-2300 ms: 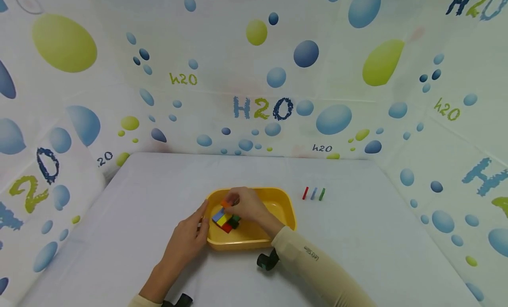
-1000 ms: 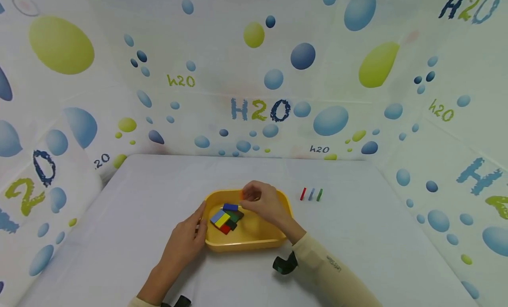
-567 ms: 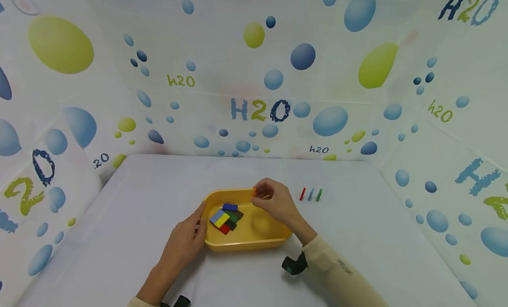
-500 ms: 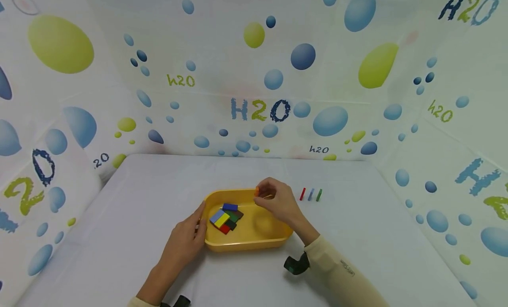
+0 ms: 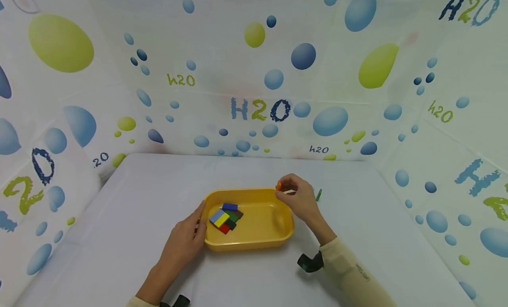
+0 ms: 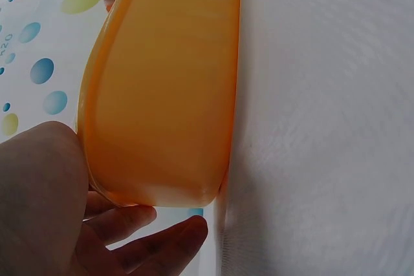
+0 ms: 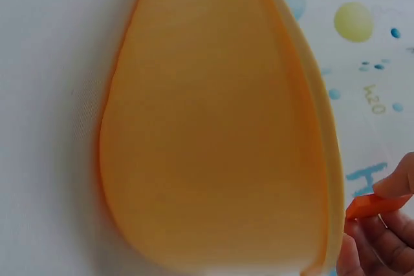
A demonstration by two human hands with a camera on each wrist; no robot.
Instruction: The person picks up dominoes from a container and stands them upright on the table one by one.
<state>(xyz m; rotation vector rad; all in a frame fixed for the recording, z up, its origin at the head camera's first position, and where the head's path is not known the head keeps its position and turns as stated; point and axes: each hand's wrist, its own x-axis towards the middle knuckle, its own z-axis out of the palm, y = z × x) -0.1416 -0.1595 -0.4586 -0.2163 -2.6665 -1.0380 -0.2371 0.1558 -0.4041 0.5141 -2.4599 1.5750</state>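
My right hand [image 5: 298, 197] pinches a small orange block [image 5: 279, 185] between thumb and fingers, at the back right corner of a yellow plastic tray [image 5: 258, 244]. In the right wrist view the orange block [image 7: 378, 205] shows flat and straight-edged, beside the tray's rim. My left hand [image 5: 184, 233] rests against the tray's left end, its fingers fairly straight. In the left wrist view, fingertips [image 6: 145, 213] touch the outer wall. Inside the tray's left half lie several flat blocks: blue [image 5: 229, 207], light blue [image 5: 217, 216], yellow [image 5: 222, 219], green [image 5: 233, 216], red [image 5: 224, 229] and others.
A short green stick [image 5: 319, 195] lies on the white-covered table [image 5: 158, 179], just behind my right hand, which hides most of the things beside it. A white cloth backdrop [image 5: 214, 46] printed with blue and green drops stands around the table.
My right hand has lifted the orange block off the pile and carried it right across the tray to its right end, covering the red and light blue sticks. The left hand stays put.
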